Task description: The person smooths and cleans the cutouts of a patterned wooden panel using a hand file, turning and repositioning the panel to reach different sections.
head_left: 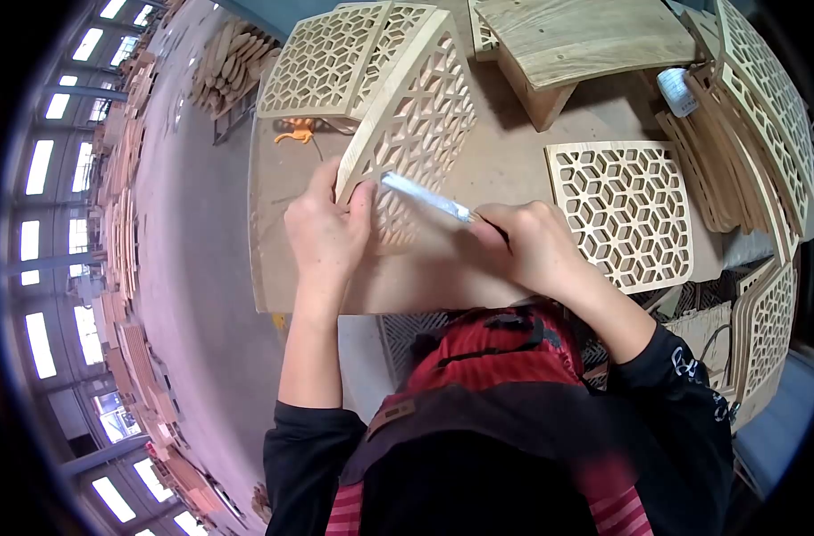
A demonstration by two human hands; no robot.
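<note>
Lattice panel is over the workbench, left of its middle, raised on edge and tilted. Left hand pinches its near corner, thumb on the openwork side, fingers round the outside; likely to steady it and leave rim and face exposed to the right. Whether its lower side bears on the bench: cannot tell.

Right hand, above the bench's near part, closes thumb and fingers round one end of a narrow tool. Far end free, by the left thumb; contact with the panel unclear. End grip probably gives reach and keeps knuckles off the wood.

Orientation: panel's pale rim runs from the bench's near left toward its far side, angling right; openwork faces right. Foreshortened, so unsure if that rim is the long side. Tool's long axis slants across the bench, free end left and slightly away.

Second panel lies flat on the bench's right; apparently set aside, leaving working room.
</note>
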